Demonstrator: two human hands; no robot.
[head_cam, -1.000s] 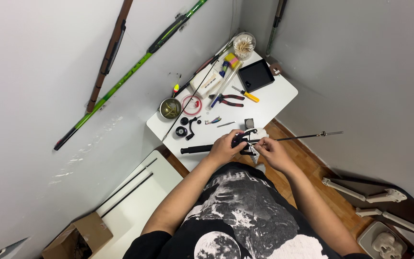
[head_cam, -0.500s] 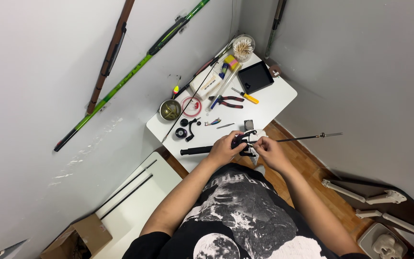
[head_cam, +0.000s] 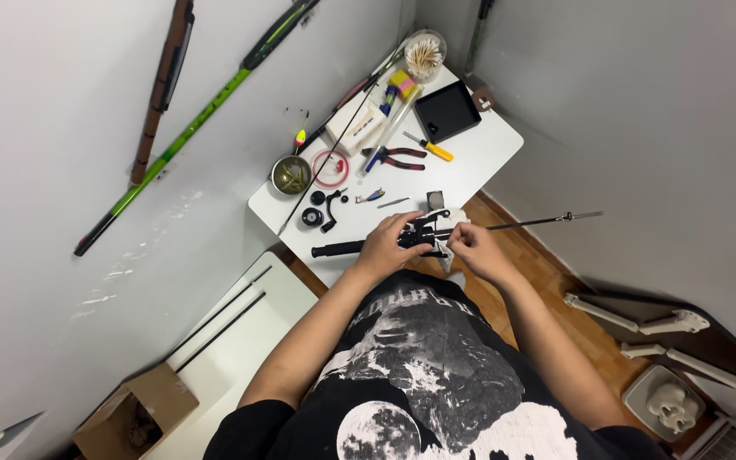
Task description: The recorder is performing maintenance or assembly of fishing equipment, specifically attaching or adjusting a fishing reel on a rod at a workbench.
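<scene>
One small white rectangular table (head_cam: 479, 162), smooth matt top, set in a grey-walled corner; two bare hands at its near edge, at about 6 o'clock on the top.

One slim black fishing rod (head_cam: 521, 225) with a matt black grip end (head_cam: 338, 249), lying across the near edge from 9 o'clock to past 3 o'clock, its thin tip section overhanging the wooden floor; one black fishing reel (head_cam: 423, 232), angular metal or plastic, seated on the rod between the hands.

Left hand (head_cam: 387, 247): fingers curled round rod and reel body, firmly closed on them. Right hand (head_cam: 470, 250): fingers pinched together at the reel's right side; what the tips grip is too small to tell; one crumpled white cloth (head_cam: 451, 255) just beneath it.

On the table beyond the hands: one pair of red-handled pliers (head_cam: 398, 158) near the centre; one yellow-handled screwdriver (head_cam: 429, 148) just right of them; one shallow black square tray (head_cam: 447, 111) at 1 o'clock; one clear round jar of pale wooden sticks (head_cam: 424, 54) at 12 o'clock; one round metal tin (head_cam: 291, 174) at 9 o'clock; one red ring (head_cam: 330, 168) beside the tin; three or so small black reel parts (head_cam: 321, 209) at 8 o'clock.

On the left wall: one long green rod (head_cam: 198, 119) and one brown rod (head_cam: 159, 94), both slanted.
</scene>
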